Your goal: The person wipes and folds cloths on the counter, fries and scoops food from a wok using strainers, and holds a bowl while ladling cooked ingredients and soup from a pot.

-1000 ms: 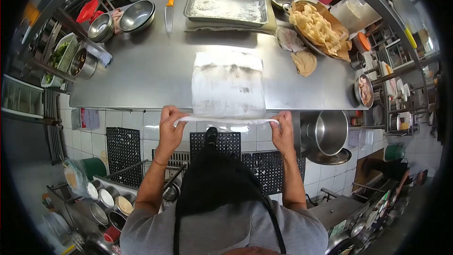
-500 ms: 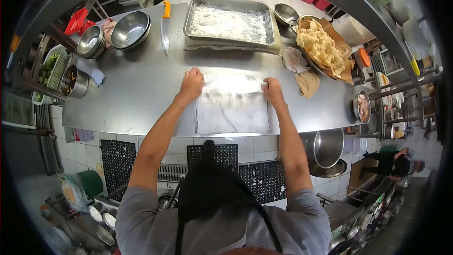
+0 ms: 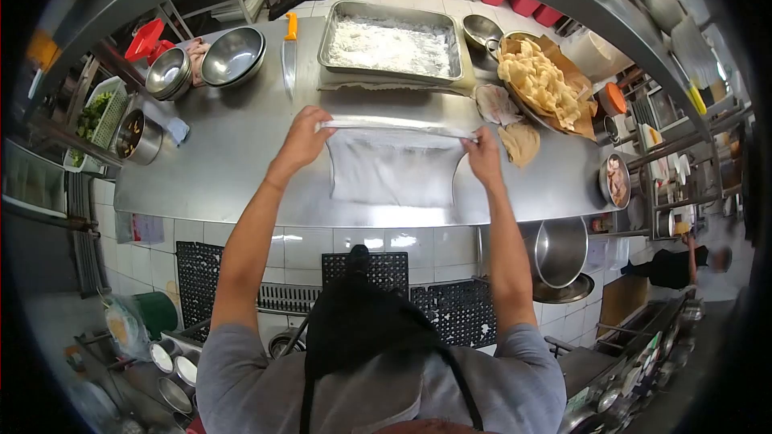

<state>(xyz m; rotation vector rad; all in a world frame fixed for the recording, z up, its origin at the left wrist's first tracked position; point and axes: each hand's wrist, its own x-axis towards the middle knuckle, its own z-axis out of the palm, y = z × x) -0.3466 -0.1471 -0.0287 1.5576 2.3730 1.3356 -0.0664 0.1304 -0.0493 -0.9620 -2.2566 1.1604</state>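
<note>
A white cloth [image 3: 392,167] lies over the middle of the steel table [image 3: 209,185], its far edge pulled taut between both hands. My left hand [image 3: 308,137] is closed on the cloth's far left corner. At the far right corner my right hand [image 3: 484,153] pinches the same edge. Beyond the cloth stands a metal tray [image 3: 470,72] with white powder in it. Right of the tray, a crumpled tan cloth [image 3: 521,143] lies near my right hand.
A knife [image 3: 289,56] with an orange handle lies left of the tray. Metal bowls [image 3: 233,57] stand at the back left. A paper-lined pan holds fried pieces [image 3: 540,80] at the right. Another person [image 3: 671,268] is at the far right. A shelf edge crosses above.
Both hands have moved from the table's near edge to the cloth's far side, then spread apart. The cloth's far edge is now stretched between them.
</note>
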